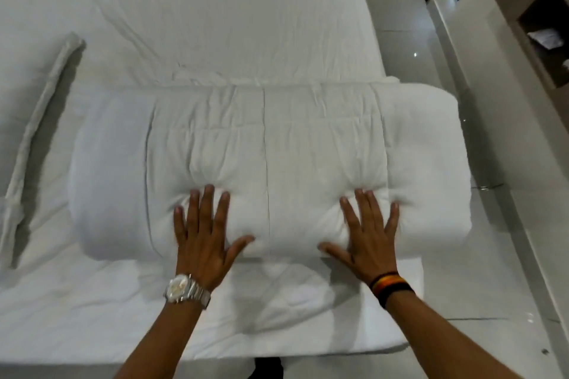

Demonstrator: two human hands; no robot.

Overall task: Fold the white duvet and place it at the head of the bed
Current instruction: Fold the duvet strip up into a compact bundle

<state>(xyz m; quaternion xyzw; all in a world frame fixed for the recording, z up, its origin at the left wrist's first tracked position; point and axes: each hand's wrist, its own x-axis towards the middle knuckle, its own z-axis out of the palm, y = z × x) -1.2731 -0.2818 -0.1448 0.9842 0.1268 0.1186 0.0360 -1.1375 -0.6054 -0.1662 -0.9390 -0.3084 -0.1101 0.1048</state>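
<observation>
The white duvet (264,138) lies folded into a thick, wide bundle across the near part of the bed (215,15), its right end hanging a little past the mattress edge. My left hand (203,237), with a silver watch on the wrist, rests flat on the bundle's near left side with fingers spread. My right hand (366,237), with dark bands on the wrist, presses flat on the near right side, fingers spread too. Both palms dent the padding. Neither hand grips the fabric.
A flat lower layer of white bedding (308,311) sticks out under the bundle toward me. A long white fabric strip (40,120) lies on the bed's left side. Glossy tiled floor (480,271) and a white cabinet with a niche (542,31) are on the right.
</observation>
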